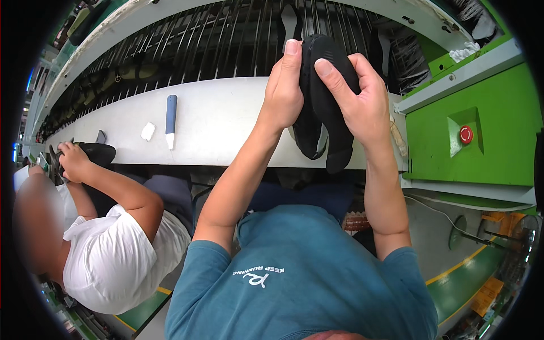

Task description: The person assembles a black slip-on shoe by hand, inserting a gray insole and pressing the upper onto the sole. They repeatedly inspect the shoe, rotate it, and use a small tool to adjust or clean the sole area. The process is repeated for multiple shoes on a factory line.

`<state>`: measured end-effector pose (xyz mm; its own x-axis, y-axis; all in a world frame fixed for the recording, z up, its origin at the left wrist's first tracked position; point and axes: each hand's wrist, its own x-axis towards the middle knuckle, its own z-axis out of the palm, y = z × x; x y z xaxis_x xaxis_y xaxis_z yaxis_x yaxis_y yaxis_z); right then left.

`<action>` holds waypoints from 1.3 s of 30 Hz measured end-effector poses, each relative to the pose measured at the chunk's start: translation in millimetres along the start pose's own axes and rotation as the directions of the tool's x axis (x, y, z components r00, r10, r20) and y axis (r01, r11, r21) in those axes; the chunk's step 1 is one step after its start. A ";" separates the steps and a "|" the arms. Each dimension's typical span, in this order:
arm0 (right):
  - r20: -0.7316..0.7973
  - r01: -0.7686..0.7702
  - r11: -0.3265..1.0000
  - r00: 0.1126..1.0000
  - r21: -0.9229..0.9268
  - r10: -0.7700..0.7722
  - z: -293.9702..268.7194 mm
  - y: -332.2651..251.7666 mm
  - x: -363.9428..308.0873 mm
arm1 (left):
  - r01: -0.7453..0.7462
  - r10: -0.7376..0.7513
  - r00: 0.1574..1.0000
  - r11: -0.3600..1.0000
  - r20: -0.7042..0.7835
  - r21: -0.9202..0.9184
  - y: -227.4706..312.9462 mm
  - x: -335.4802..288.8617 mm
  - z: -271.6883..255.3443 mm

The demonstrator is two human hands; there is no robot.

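Left hand (283, 93), right hand (364, 107), black shoe (318, 99) between, apparently sole-up

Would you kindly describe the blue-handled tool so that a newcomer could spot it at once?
Find the long white bench. On it, left of the person's left hand, lies a slim tool. Its blue handle and white tip set it apart from the small white scrap beside it.
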<state>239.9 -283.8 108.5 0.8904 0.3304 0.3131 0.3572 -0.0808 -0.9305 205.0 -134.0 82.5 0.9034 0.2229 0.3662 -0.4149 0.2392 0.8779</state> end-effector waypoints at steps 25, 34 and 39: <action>0.078 0.307 0.952 0.949 0.001 -0.306 6.2 -7.4 -51.2 | -0.201 0.182 0.978 0.952 0.102 0.229 36.6 -53.1 -7.5; 0.152 0.321 0.943 0.931 0.084 -0.331 12.5 2.6 -68.7 | -0.080 0.101 0.992 0.970 -0.082 0.230 54.8 -86.4 -24.9; 0.162 0.337 0.932 0.920 0.136 -0.356 18.7 0.3 -71.3 | -0.171 0.176 0.984 0.964 -0.005 0.203 52.7 -92.8 -35.1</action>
<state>171.3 -289.8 82.4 0.6466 0.4848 0.5890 0.5946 0.1635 -0.7873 95.5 -108.9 83.9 0.8156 0.2667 0.5134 -0.5328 0.0002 0.8463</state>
